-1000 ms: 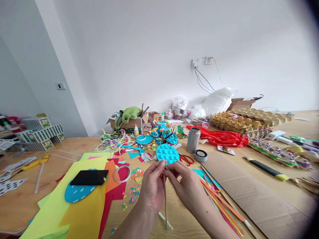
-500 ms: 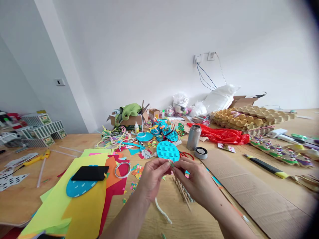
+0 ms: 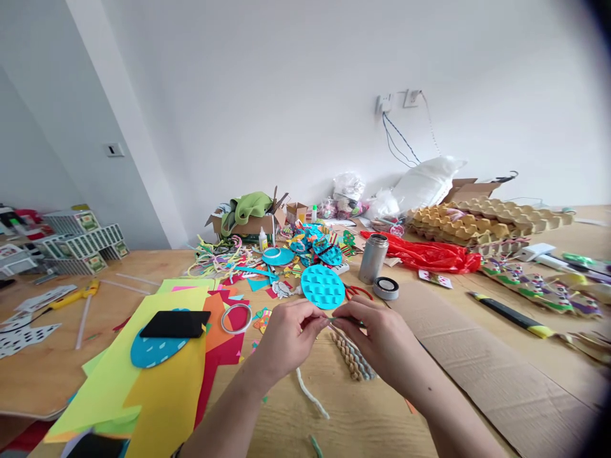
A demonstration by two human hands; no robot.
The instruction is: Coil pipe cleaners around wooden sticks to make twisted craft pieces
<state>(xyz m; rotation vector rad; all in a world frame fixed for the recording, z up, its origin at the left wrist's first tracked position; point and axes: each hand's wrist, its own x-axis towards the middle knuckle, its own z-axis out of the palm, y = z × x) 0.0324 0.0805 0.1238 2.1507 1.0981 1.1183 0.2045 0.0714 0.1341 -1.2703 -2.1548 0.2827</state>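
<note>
Over the middle of the table, my left hand [image 3: 292,331] and my right hand [image 3: 370,327] meet with fingertips pinched close together. Something small and thin lies between them, mostly hidden by the fingers; its kind does not show. Partly behind my right hand is a braided strip of brown and grey cord [image 3: 354,359]. A white piece of cord [image 3: 311,397] curves on the table below my left hand. Just beyond the fingertips lies a round blue disc [image 3: 323,287] with raised squares, with red-handled scissors [image 3: 358,292] beside it.
Coloured paper sheets [image 3: 167,394] with a black phone [image 3: 175,324] cover the left side. To the right lie a cardboard sheet [image 3: 477,362] and a black-and-yellow cutter [image 3: 508,316]. A metal flask [image 3: 374,259], craft scraps and egg trays [image 3: 477,222] stand farther back.
The thin stick that hung below my right hand no longer shows there, and more of the braided strip is visible. My hands remain pinched together. The view has shifted slightly.
</note>
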